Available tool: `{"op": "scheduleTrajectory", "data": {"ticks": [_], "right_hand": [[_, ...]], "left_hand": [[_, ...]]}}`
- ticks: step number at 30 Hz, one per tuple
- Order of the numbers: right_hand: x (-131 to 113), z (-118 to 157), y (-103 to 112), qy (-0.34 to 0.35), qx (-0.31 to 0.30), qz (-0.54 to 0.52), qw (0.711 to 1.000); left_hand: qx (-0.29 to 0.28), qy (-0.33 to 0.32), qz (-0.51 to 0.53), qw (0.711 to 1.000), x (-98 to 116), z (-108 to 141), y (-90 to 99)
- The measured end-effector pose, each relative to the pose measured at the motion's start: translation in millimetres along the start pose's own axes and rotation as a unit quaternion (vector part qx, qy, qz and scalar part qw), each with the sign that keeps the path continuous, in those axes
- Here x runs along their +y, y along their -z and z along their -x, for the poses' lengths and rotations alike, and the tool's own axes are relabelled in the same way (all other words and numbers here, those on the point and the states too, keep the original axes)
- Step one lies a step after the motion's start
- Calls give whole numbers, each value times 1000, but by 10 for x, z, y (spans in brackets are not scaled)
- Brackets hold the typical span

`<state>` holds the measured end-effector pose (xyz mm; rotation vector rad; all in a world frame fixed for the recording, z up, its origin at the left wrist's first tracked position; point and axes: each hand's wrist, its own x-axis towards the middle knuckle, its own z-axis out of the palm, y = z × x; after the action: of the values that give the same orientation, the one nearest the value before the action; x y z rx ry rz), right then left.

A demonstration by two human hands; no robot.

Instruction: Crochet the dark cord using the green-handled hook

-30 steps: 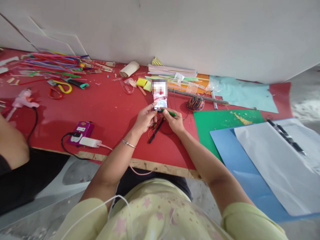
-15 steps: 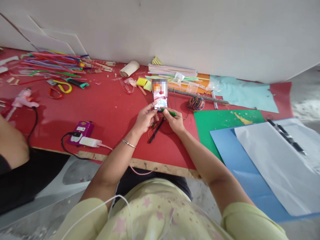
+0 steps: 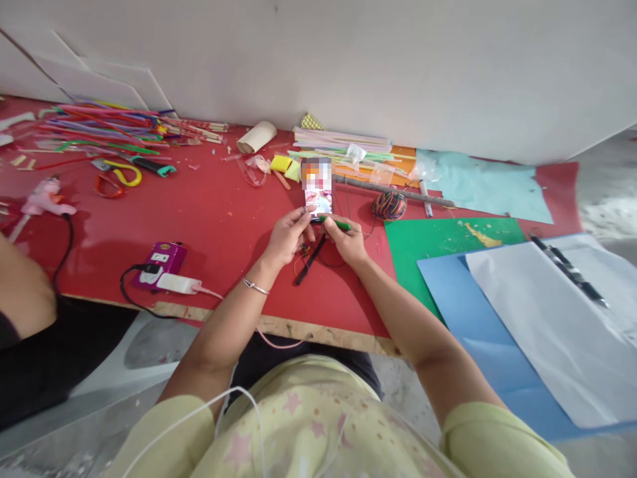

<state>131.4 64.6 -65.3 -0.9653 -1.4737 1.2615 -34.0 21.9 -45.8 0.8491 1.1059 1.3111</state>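
My right hand [image 3: 346, 240] is closed round a slim green-handled tool [image 3: 334, 224] that looks like a crochet hook; its tip is hidden. Beside it, the fingers of my left hand [image 3: 287, 238] pinch together on multicolored yarn [image 3: 299, 265], of which a thin loop shows below them. Both hands are close together at the lower edge of a lit phone [image 3: 319, 199] on the table. A black stick [image 3: 309, 264] slants below the hands. From a ball of multicolored yarn [image 3: 389, 206] on the right, a dark strand leads toward my right hand.
A grey rod [image 3: 398, 190] lies behind the yarn ball. Straws [image 3: 343, 139] and pipe cleaners [image 3: 107, 123] line the back. Left are scissors [image 3: 119, 176], a pink glue gun [image 3: 44, 202], a purple power socket [image 3: 162, 255] and another person's limb. A blue folder [image 3: 478, 318] lies right.
The picture on the phone screen has changed slightly, and the left fingers have shifted a little at its lower edge. Otherwise both hands keep their place and grip.
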Motion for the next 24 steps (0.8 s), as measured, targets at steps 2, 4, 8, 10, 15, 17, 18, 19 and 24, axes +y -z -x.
{"op": "scheduleTrajectory", "data": {"ticks": [2,4,8,10,15,17,18,19,24], "right_hand": [[-3,-11,39,44,-25,36,998],[-24,-46,84,125,-68,123,982],[-87,-203,76,236,-58,418,875],[-111,-295,14,243,-21,512,824],[-172,-345,-23,275,14,535,798],[-180,-287,64,286,23,514,809],[-169,-253,116,290,21,496,818],[-145,-218,164,290,14,476,830],[52,-78,217,264,-24,374,889]], "left_hand": [[10,-3,3,1000,11,-11,15],[14,0,24,1000,41,-28,52],[12,7,80,997,114,-58,143],[-4,11,101,995,128,-60,165],[-25,19,122,992,126,-41,160],[-26,22,133,991,131,-35,157],[-27,25,137,990,134,-32,155],[-27,30,140,989,136,-30,151],[-36,49,129,990,121,-19,99]]}}
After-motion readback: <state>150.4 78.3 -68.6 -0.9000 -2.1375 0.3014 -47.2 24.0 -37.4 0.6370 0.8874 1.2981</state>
